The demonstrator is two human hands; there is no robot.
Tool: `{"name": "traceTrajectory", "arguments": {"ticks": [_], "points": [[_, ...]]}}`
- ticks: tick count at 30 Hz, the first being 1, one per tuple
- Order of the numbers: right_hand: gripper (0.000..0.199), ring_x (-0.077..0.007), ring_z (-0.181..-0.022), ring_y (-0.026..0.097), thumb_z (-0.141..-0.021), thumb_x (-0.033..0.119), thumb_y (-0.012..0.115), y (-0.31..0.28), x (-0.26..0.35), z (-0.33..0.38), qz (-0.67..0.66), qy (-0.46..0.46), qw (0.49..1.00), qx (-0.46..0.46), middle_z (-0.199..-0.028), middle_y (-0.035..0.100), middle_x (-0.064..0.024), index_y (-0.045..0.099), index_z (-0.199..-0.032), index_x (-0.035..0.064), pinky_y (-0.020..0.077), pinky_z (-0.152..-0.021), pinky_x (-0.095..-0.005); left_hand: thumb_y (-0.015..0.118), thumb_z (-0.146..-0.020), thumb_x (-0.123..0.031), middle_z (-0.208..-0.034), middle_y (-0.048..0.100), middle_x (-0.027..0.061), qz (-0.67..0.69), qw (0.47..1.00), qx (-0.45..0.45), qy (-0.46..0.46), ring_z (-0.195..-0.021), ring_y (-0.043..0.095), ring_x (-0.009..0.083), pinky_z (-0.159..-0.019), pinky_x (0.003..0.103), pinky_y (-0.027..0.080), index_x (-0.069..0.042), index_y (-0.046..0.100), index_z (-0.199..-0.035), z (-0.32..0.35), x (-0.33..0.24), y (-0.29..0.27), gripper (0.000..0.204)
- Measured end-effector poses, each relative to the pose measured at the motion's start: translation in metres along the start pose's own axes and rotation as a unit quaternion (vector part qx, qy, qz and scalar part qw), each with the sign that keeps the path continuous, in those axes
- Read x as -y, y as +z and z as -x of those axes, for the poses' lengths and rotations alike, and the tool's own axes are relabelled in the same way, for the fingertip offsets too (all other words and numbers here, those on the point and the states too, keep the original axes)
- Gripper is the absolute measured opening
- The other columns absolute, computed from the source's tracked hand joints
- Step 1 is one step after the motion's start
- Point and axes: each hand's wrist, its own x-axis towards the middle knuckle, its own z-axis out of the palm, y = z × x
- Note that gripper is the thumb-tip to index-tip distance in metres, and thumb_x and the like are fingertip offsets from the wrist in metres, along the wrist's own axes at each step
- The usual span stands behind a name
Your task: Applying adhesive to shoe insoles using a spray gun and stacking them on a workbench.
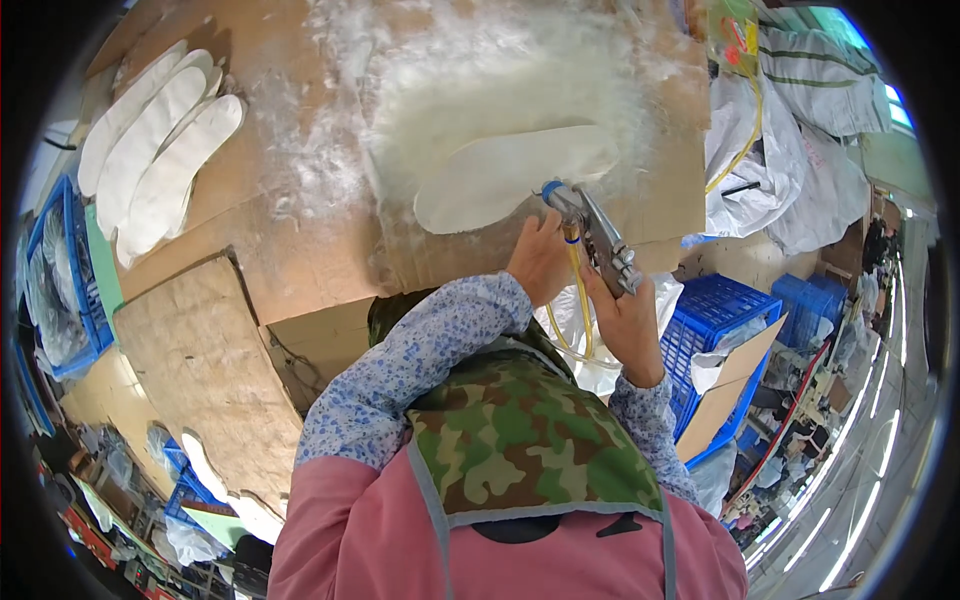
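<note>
My right hand (628, 322) is wrapped round the handle of a metal spray gun (600, 240), which has a blue ring near its nozzle. A thin yellow hose (581, 295) hangs from the gun. Close against the gun's front and hose is my left hand (538, 258), its fingers bent; what they hold, if anything, is hidden. Just beyond the nozzle lies a single white insole (500, 178) on a cardboard sheet (420, 255) dusted with whitish overspray. At the far left of the cardboard, several similar white insoles (160, 140) overlap in a pile.
Blue plastic crates (715, 310) stand to the right, one with a cardboard flap (735, 390). White plastic bags (750, 160) hang beyond the cardboard's right edge. A brown board (205, 350) leans at the left, near another blue crate (95, 310).
</note>
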Motion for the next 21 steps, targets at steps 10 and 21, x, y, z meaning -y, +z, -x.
{"name": "traceTrajectory", "arguments": {"ticks": [10,21], "points": [[0.022,-0.0355,-0.074,0.058,-0.085,0.006,0.06,0.019,0.034,0.013,-0.003,-0.023,0.993,0.12,-0.083,0.06,-0.0182,0.052,-0.105,0.0024,0.0451,-0.065,-0.0358,0.049,-0.076,0.007,-0.1,0.053,0.016,0.079,0.957,-0.159,-0.231,-0.094,0.052,0.0346,-0.079,0.041,0.044,-0.001,0.052,-0.105,0.099,0.034,-0.094,0.03],[0.027,-0.0213,-0.063,0.056,-0.086,0.016,0.064,-0.013,-0.023,0.001,0.001,0.002,0.999,0.034,-0.075,0.063,-0.0124,0.058,-0.102,-0.0052,0.0432,-0.058,-0.0355,0.053,-0.082,0.0,-0.096,0.06,0.0159,0.15,0.908,-0.142,-0.365,-0.085,0.06,0.0245,-0.075,0.035,0.048,0.001,0.047,-0.118,0.053,0.074,-0.092,0.037]]}}
